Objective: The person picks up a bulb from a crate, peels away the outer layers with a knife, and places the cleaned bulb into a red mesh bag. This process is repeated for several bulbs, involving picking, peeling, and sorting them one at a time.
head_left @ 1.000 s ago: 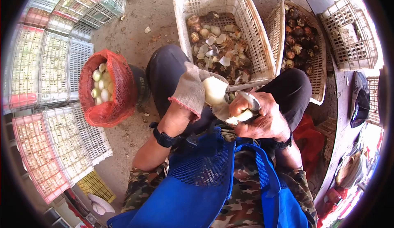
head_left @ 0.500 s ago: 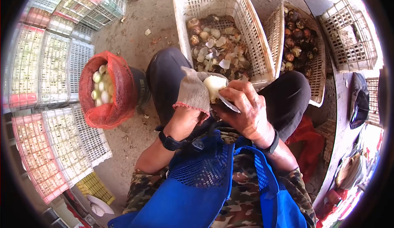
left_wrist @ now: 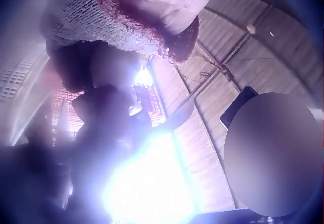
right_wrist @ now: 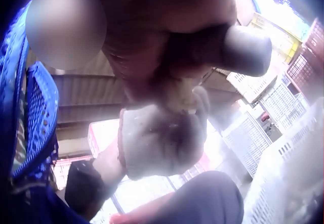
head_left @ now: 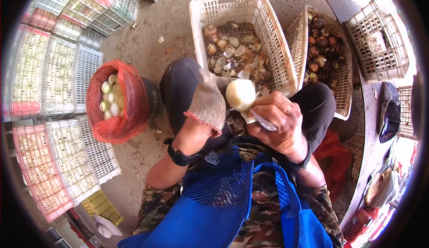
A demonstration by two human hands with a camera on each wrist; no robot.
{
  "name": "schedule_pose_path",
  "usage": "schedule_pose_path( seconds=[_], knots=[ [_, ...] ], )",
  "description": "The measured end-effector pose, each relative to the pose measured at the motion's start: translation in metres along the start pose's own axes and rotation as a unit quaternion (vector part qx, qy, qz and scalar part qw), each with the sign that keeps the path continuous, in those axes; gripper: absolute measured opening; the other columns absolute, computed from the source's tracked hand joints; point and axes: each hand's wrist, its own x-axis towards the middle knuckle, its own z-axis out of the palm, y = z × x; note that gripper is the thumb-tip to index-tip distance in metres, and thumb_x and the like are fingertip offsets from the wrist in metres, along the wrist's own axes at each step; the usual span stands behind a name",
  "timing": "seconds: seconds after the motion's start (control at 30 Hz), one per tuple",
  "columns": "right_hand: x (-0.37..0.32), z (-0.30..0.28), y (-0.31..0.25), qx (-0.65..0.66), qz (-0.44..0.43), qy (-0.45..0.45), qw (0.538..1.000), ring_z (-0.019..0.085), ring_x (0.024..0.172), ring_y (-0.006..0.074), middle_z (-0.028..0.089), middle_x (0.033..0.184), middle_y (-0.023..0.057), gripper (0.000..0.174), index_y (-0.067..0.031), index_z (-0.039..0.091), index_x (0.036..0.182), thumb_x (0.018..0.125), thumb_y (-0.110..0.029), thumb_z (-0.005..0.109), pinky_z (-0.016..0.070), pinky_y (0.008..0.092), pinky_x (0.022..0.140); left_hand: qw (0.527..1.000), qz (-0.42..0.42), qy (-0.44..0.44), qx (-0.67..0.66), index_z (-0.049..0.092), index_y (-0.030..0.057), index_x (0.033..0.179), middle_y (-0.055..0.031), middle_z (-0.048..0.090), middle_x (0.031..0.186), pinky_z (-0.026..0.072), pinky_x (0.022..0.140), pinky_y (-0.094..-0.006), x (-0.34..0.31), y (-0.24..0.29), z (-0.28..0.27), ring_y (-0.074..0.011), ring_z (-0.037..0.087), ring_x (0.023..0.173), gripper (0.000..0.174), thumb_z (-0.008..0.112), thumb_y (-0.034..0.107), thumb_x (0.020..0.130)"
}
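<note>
Between my two dark-trousered knees, the pale, round, smooth peeled vegetable (head_left: 240,95) is held up by my left hand (head_left: 206,103), which wears a beige knitted glove (head_left: 210,109) with a red edge. Under this glove I cannot tell how each finger lies, but the hand is closed around the side of the vegetable. My right hand (head_left: 280,123) is bare, and its fingers are curled around a short grey metal blade (head_left: 264,120), of which the flat part comes out toward my body. This hand is just beside the vegetable, at its lower right side; whether the blade touches it, I cannot tell.

Beyond my hands stands a dirty white plastic crate (head_left: 286,47), and inside it lie peelings (head_left: 239,51) and some brownish round bulbs (head_left: 211,31). To the right of it, a tilted beige crate (head_left: 346,87) holds many dark reddish bulbs (head_left: 322,42). On my left side, a red mesh bag (head_left: 134,105) is over a dark bucket (head_left: 153,98), with whitish peeled bulbs (head_left: 115,109) inside. Blue mesh-and-cloth material (head_left: 196,216) lies over my camouflage clothes (head_left: 263,212).
</note>
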Motion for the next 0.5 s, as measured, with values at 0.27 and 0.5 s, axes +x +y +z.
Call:
schedule_pose_path(
  seconds=[0.27, 0.5],
  knots=[
    [0.002, -0.014, 0.001, 0.26, 0.137, -0.05, 0.955, 0.066, 0.071, 0.0175, 0.069, 0.083, 0.0065, 0.017, -0.0056, 0.066, 0.08, 0.067, 0.001, 0.075, 0.0524, 0.0299, 0.067, 0.975, 0.084, -0.071, 0.192, 0.052, 0.0053, 0.128, -0.0035, 0.067, 0.1, 0.044, 0.051, -0.0177, 0.003, 0.008, -0.008, -0.0023, 0.057, 0.069, 0.041, 0.058, 0.035, 0.101],
    [0.004, -0.024, 0.006, 0.436, 0.23, 0.106, 0.863, 0.068, 0.085, 0.0145, 0.071, 0.099, 0.0116, 0.02, -0.0018, 0.063, 0.095, 0.08, -0.004, 0.077, 0.0564, 0.0313, 0.074, 0.982, -0.078, 0.003, -0.173, 0.06, 0.0013, 0.11, -0.0158, 0.068, 0.101, 0.0573, 0.066, -0.0387, 0.002, 0.009, 0.002, -0.0288, 0.07, 0.081, 0.053, 0.045, 0.051, 0.101]
  ],
)
